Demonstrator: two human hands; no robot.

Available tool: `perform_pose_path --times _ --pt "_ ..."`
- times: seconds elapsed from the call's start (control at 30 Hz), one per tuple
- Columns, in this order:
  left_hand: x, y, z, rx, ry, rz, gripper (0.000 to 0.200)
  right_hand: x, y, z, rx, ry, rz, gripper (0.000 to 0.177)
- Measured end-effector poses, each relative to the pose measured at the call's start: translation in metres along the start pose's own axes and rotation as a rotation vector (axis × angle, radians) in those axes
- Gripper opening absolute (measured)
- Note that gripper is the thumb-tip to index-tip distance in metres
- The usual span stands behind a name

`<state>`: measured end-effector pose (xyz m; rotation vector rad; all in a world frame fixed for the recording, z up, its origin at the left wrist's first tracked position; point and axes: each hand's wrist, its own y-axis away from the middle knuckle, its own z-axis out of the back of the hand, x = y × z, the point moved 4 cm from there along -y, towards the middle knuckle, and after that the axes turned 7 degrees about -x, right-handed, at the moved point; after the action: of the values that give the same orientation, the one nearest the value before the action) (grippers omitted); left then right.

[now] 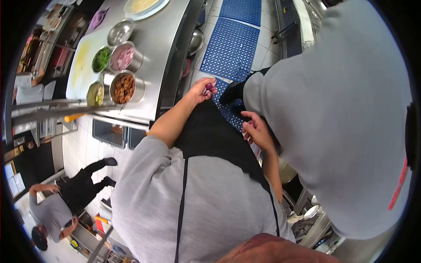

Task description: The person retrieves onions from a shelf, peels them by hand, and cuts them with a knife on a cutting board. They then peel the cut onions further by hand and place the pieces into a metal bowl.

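Observation:
My left hand (203,90) is in front of my black apron, its fingers closed around a red onion (209,87), of which purple and pale parts show. Lower and to the right, my right hand (258,131) is held apart from it, its fingers loosely bent and spread. Whether a small bit lies at its fingertips is too fine to tell. To the left, on the steel counter (160,48), stand metal containers of green leaves (102,59), pink slices (123,58), brown chunks (124,89) and pale green pieces (97,94).
A co-worker in a grey shirt (333,118) stands close on my right. Another person (52,210) is at the lower left. Beside the containers are a white cutting board (79,65), a metal bowl (120,33) and a purple cloth (99,18). Blue perforated mats (232,46) cover the floor.

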<state>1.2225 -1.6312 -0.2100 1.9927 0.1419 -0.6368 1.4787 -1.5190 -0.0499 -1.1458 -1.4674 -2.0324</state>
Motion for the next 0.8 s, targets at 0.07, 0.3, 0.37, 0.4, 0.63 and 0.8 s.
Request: perform_pose_path --times 0.07,0.3,0.37,0.4,0.63,0.8 --pt "-0.022 -0.028 -0.014 0.021 -0.006 -0.003 0.019 0.016 -0.015 -0.003 -0.051 -0.082 -0.026 0.039" --pt "-0.084 -0.134 -0.043 0.123 -0.032 0.105 0.023 0.060 -0.098 0.017 -0.305 -0.025 0.141 0.030" --pt "-0.107 -0.143 -0.055 0.179 -0.091 0.128 0.025 0.083 -0.111 0.022 -0.359 -0.089 0.093 0.025" --pt "-0.119 -0.149 -0.061 0.216 -0.103 0.137 0.025 0.088 -0.119 0.025 -0.374 -0.092 0.097 0.024" --pt "-0.179 -0.207 -0.093 0.217 -0.030 0.101 0.021 0.119 -0.162 0.052 -0.455 -0.204 0.070 0.023" --pt "-0.238 -0.252 -0.120 0.144 0.097 0.090 0.026 0.147 -0.192 0.073 -0.540 -0.295 0.040 0.022"
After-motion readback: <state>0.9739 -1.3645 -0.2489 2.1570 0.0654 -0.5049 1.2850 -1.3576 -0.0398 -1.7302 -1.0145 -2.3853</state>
